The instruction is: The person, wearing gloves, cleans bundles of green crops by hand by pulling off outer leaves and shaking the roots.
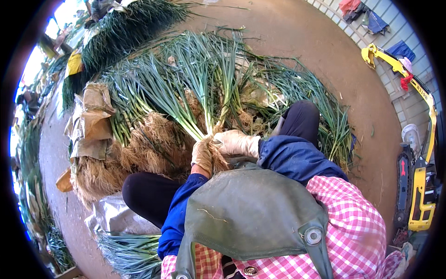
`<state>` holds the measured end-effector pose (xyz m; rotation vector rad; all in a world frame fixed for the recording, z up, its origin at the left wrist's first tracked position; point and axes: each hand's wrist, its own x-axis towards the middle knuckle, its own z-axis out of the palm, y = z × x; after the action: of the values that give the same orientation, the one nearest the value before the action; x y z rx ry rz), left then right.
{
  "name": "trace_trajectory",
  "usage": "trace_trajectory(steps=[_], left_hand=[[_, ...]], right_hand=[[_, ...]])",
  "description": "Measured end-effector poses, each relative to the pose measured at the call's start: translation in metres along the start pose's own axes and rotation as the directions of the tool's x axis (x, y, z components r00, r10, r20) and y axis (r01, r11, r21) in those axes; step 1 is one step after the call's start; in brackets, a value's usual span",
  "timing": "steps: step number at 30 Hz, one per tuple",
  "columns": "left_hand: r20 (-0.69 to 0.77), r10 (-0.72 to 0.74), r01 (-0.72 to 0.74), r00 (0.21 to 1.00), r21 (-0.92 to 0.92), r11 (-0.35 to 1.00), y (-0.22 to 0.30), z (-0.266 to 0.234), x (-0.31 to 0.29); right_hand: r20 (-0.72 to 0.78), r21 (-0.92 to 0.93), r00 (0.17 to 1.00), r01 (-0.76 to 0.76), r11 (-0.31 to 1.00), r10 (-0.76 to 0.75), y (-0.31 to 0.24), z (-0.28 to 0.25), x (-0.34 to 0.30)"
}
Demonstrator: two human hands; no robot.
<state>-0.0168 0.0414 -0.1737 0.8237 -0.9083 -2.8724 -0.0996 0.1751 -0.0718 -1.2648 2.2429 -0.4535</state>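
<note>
A bunch of long green onions [204, 88] stands fanned out in front of me, leaves pointing away and pale roots [217, 159] hanging toward my lap. My left hand [201, 156], in a pale glove, wraps round the stem bases from the left. From the right, my right hand [237, 142], gloved too, closes on the same stems just above the roots; its fingertips are partly hidden. Beyond my hands lies a large heap of green onions [148, 83], with its tangled brown roots [155, 139] facing me.
Brown sacking [90, 116] covers part of the heap's left end. More green onions [334, 125] spread to the right. A silvery sheet [123, 216] and another bundle [132, 255] lie at lower left. A yellow mini excavator [420, 195] stands at far right beside a tiled wall [390, 42].
</note>
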Motion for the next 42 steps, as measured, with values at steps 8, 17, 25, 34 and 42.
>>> trace_trajectory(steps=[8,17,25,34,42], left_hand=[[-0.202,0.193,-0.176,0.96,0.1,0.979,0.012,0.019,-0.012],[-0.227,0.109,-0.13,0.968,-0.081,0.988,0.027,0.054,-0.029],[-0.041,-0.12,0.111,0.992,-0.179,0.978,0.018,0.047,-0.018],[0.027,-0.105,0.105,0.994,-0.011,0.994,0.013,0.057,-0.031],[-0.126,-0.123,0.114,0.984,-0.073,0.991,0.002,0.042,-0.004]], right_hand=[[0.067,0.635,0.916,-0.345,0.692,0.395,0.013,-0.025,0.055],[0.034,0.903,0.936,-0.18,0.391,0.351,0.036,-0.008,0.078],[-0.048,0.982,0.992,0.069,-0.175,0.119,0.035,0.002,0.046],[-0.074,0.917,0.991,0.11,-0.384,0.109,0.038,0.001,0.032],[0.029,0.908,0.951,0.104,-0.406,0.307,0.02,-0.011,0.011]])
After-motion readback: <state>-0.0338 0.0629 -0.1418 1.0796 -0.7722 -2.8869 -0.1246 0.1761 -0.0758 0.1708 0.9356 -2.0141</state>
